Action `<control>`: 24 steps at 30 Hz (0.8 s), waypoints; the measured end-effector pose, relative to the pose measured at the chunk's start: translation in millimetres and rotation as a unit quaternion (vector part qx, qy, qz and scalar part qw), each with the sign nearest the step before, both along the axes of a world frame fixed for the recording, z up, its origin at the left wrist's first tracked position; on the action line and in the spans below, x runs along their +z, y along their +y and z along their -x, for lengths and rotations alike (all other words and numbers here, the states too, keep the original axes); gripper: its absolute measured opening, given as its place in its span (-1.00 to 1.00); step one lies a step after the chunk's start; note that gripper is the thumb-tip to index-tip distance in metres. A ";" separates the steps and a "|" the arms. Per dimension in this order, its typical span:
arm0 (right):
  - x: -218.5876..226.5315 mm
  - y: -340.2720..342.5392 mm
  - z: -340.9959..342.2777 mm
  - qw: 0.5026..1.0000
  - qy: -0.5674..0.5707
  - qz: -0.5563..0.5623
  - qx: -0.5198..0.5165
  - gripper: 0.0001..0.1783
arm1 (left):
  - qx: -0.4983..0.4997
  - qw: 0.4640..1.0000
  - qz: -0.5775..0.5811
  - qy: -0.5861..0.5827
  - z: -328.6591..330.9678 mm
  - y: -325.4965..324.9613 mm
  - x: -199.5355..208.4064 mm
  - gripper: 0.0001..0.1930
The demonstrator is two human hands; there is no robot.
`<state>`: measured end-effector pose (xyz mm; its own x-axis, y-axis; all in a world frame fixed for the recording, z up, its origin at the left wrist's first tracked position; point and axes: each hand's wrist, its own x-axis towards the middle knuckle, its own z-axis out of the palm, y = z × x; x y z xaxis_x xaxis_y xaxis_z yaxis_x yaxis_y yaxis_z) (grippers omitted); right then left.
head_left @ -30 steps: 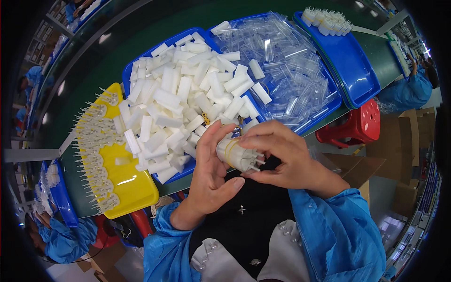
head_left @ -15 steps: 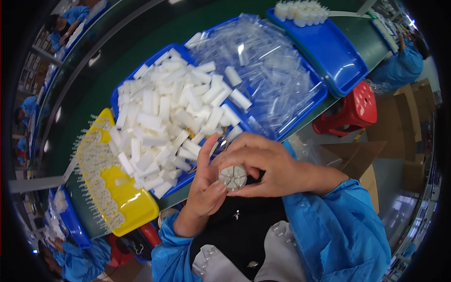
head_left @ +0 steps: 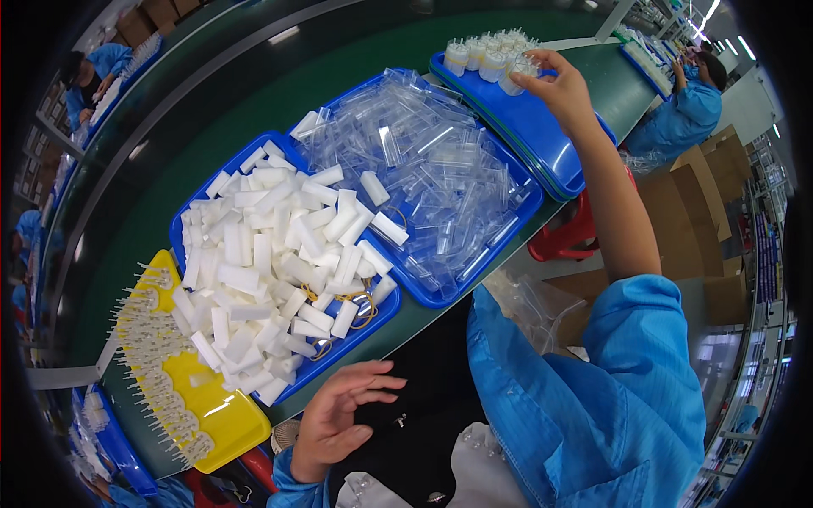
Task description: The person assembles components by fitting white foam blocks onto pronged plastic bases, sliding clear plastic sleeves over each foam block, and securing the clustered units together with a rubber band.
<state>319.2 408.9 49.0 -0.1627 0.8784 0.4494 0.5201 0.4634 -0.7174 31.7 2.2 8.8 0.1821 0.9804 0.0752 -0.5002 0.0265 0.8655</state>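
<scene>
My right hand [head_left: 555, 85] reaches out to the far right, thumb and fingers closed around a short white cylindrical piece [head_left: 509, 83] at the near end of a cluster of similar pieces [head_left: 483, 56]. Thin clear prongs stand up from their tops. The cluster sits at the far end of a blue tray [head_left: 563, 157]. Whether my fingertips still press on the piece is hard to see. My left hand [head_left: 337, 416] hovers in front of my body, open and holding nothing, fingers spread. Nearest to it is a blue tray [head_left: 383, 317] heaped with white foam blocks [head_left: 254, 245].
Clear plastic sleeves [head_left: 423, 161] fill another blue tray [head_left: 436, 296]. A yellow tray [head_left: 233, 427] bears rows of white pronged parts [head_left: 157, 364]. Rubber bands [head_left: 366, 311] lie by the blocks. A red stool [head_left: 563, 233] and cardboard boxes [head_left: 677, 220] stand right. Co-workers in blue sit nearby.
My hands have parted from around the round, segmented-faced piece. The right one has swung far right to the cluster on the tray; the left has dropped slightly and opened. The view has shifted.
</scene>
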 end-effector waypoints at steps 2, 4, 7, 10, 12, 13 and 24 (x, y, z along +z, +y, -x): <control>-10.1 19.0 10.3 0.999 -0.035 0.003 -0.014 -0.42 | 0.059 0.998 0.002 0.034 6.2 -12.0 2.0 -0.47; -18.4 32.0 21.1 0.990 -0.132 -0.009 -0.056 -0.48 | 0.081 0.996 -0.007 0.040 16.0 -23.2 0.4 -0.48; -26.0 44.2 40.5 0.980 -0.188 -0.022 -0.058 -0.46 | 0.137 0.989 0.001 0.054 27.8 -39.0 3.9 -0.50; -29.6 54.7 60.1 0.954 -0.276 -0.081 -0.078 -0.43 | 0.179 0.980 -0.024 0.079 44.8 -56.2 7.9 -0.51; -41.0 65.5 68.1 0.967 -0.235 -0.079 -0.062 -0.43 | 0.204 0.974 -0.040 0.091 50.8 -69.0 10.1 -0.51; -43.4 70.7 64.9 0.972 -0.220 -0.062 -0.049 -0.39 | 0.210 0.971 -0.061 0.095 56.8 -75.0 10.5 -0.51; -17.1 56.7 53.4 0.939 -0.334 0.001 -0.077 -0.43 | 0.376 0.659 -0.002 0.651 127.4 -86.8 34.8 -0.76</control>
<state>265.8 465.6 31.9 -0.2788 0.9152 0.2912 0.9152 0.3450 -0.2081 -95.7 -84.6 43.6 -0.4430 0.8302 0.3385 0.7964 0.1910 0.5738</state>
